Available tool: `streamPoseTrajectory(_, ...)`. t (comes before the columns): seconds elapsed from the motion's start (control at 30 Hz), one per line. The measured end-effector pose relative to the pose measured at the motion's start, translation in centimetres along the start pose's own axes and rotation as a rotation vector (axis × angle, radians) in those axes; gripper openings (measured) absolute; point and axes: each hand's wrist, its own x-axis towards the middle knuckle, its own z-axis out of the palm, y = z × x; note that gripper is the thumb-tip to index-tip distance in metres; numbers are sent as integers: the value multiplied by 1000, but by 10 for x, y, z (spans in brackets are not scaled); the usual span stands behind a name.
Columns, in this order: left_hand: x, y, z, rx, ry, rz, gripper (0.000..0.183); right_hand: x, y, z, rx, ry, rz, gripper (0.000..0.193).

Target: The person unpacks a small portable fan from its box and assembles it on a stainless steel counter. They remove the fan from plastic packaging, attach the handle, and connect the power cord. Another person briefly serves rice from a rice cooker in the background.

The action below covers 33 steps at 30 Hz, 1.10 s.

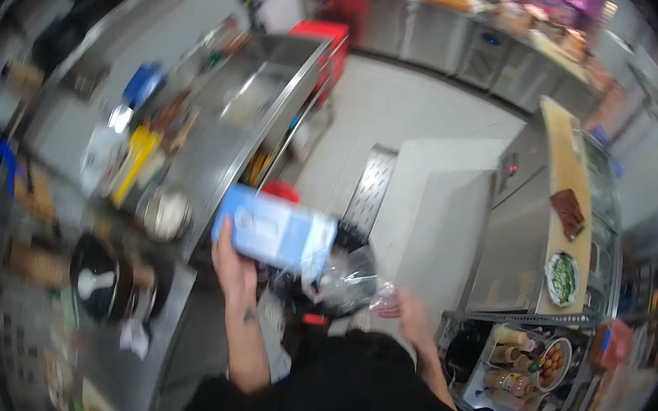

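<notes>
My left hand [235,269] grips a light blue and white box [280,232] by its left end, holding it up in front of my body. Clear crinkled plastic, like a thin bag [353,278], stretches from beside the box toward the right. At its far end my right hand [412,318] is closed on it; this hand is smeared by motion, so its fingers are hard to make out. Behind the plastic is something black, mostly hidden.
A steel counter with a sink [247,101] runs along the left, with a rice cooker [100,276] nearer me. At right, a refrigerated counter [520,221] bears a plate of greens [561,279]; below stand bottles and a bowl of eggs [554,365]. A floor drain grate [371,186] lies ahead.
</notes>
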Motion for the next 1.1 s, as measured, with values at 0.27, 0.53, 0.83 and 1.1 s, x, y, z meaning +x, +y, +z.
streamPoseTrajectory(0.27,-6,24,-30,-88,110,69,45,78,72,31,-127,250,131,27)
streamPoseTrajectory(0.53,-45,4,-39,-246,60,-134,49,212,242,105,-406,-330,220,83)
streamPoseTrajectory(0.83,-53,12,-71,-200,141,-59,48,148,48,120,281,-446,331,51)
streamPoseTrajectory(1.1,-40,-18,-68,-280,43,-274,45,63,-103,106,232,-277,-61,52)
